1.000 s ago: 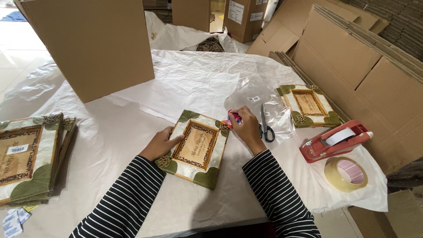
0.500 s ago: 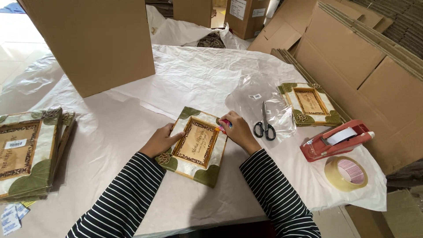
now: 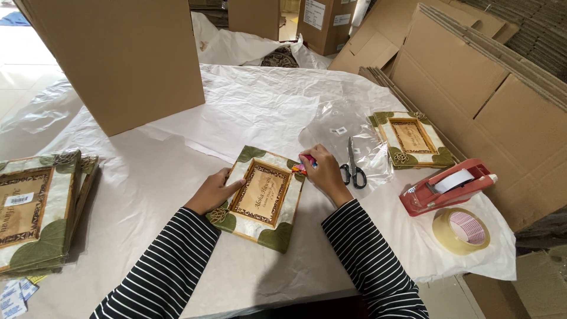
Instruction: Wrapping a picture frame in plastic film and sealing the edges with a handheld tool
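Head view looks down on a paper-covered table (image 3: 177,177) where a decorated picture frame (image 3: 260,198) with green leaf corners lies flat, near the front edge and slightly turned. Compared with a second ago, the right hand (image 3: 323,174) has drawn back from beside the scissors (image 3: 353,171) to the frame's upper right edge, and the scissors now lie alone on the clear plastic sheet (image 3: 348,133); the frame itself has barely shifted. The work has thus come back onto the frame rather than the tools.

The left hand (image 3: 215,190) rests palm down on the frame's left border, fingers spread lightly over it, pinning it to the table without gripping anything. The right hand is curled closed on a small pink-and-red object (image 3: 306,162), too small to identify, with its tip touching the frame's edge. Both striped sleeves angle in from the front edge, forearms converging on the frame.

A second similar frame (image 3: 411,139) sits toward the right edge, partly on the plastic. A red tape dispenser (image 3: 446,186) and a loose roll of tape (image 3: 460,230) lie nearer the front right corner. A stack of frames (image 3: 35,210) sits at the left edge, and an upright cardboard box (image 3: 124,56) stands at the back.
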